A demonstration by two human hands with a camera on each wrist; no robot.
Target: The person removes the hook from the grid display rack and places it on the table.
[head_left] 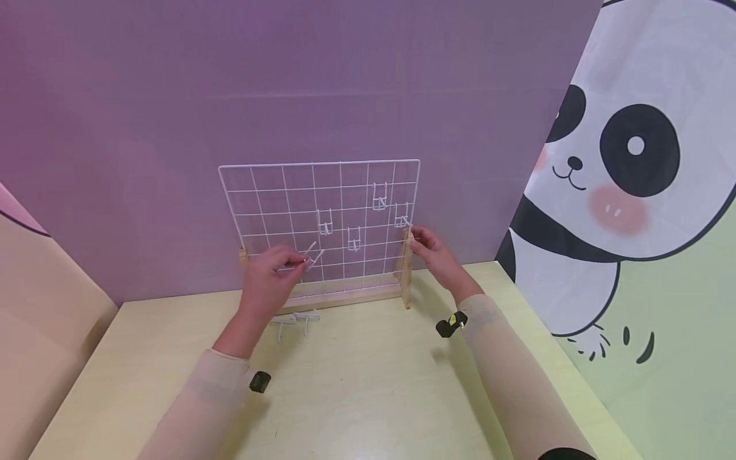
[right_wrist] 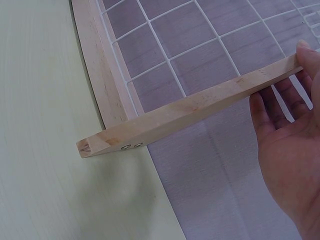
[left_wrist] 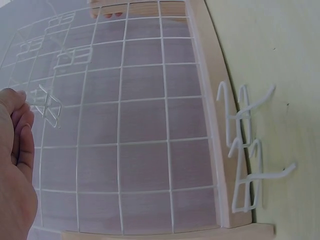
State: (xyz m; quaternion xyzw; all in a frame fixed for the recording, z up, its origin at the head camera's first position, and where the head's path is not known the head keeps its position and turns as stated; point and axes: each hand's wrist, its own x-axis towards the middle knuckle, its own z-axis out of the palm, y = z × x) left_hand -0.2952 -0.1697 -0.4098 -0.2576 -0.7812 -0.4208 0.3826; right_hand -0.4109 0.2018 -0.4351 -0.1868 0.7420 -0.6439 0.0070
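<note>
A white wire grid panel (head_left: 264, 165) stands in a wooden base on the table. Between thumb and fingers, my left hand (head_left: 266, 281) pinches a white wire hook (head_left: 314, 258) in front of the grid's lower left part; whether the hook touches the wires I cannot tell. My right hand (head_left: 441, 260) grips the upper end of the right wooden post (right_wrist: 195, 105), thumb on one side and fingers on the other. Several like hooks (head_left: 379, 203) hang on the grid's middle and right. Two loose hooks (left_wrist: 247, 177) lie by the base's front rail (left_wrist: 230, 195).
The pale wooden table (head_left: 368, 390) extends in front of the stand. Behind it rises a purple backdrop (head_left: 322, 76). A panda picture (head_left: 632, 217) covers the wall on the right.
</note>
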